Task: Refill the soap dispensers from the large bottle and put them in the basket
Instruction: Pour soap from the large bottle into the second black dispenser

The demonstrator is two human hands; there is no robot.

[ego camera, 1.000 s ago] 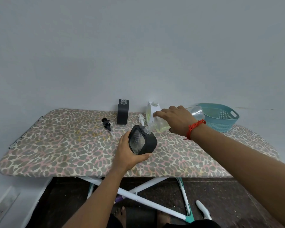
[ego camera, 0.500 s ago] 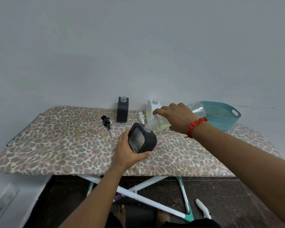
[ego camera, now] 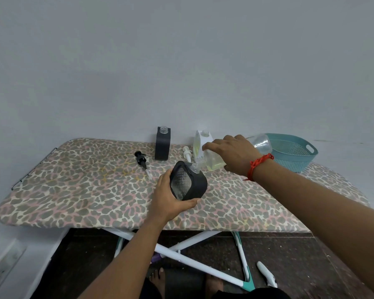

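The leopard-print ironing board (ego camera: 73, 190) took up most of the shot, pushed against a plain wall. At its far right end sat the teal basket (ego camera: 298, 160), nothing visible inside it.

The big clear bottle (ego camera: 213, 164) was lying almost on its side in the air, bottom end pointing toward the basket and neck angled down to the left, with yellowish soap pooled at the neck end. The right hand (ego camera: 231, 154) was wrapped over the top of it, fingers curled around the body, a red thread bracelet (ego camera: 259, 162) on that wrist.

The bottle's neck met the opening of a black dispenser (ego camera: 190, 183), which the left hand (ego camera: 168, 199) gripped from below and behind, thumb under it, tilting it a bit above the middle of the board. So the two hands were close together, the left nearer to the person and lower.

Behind them by the wall stood a second black dispenser (ego camera: 162, 145), uncapped, and a white dispenser (ego camera: 200, 141) partly hidden by the right hand. A black pump (ego camera: 141, 158) and a white pump (ego camera: 187, 153) lay loose on the board near those two.
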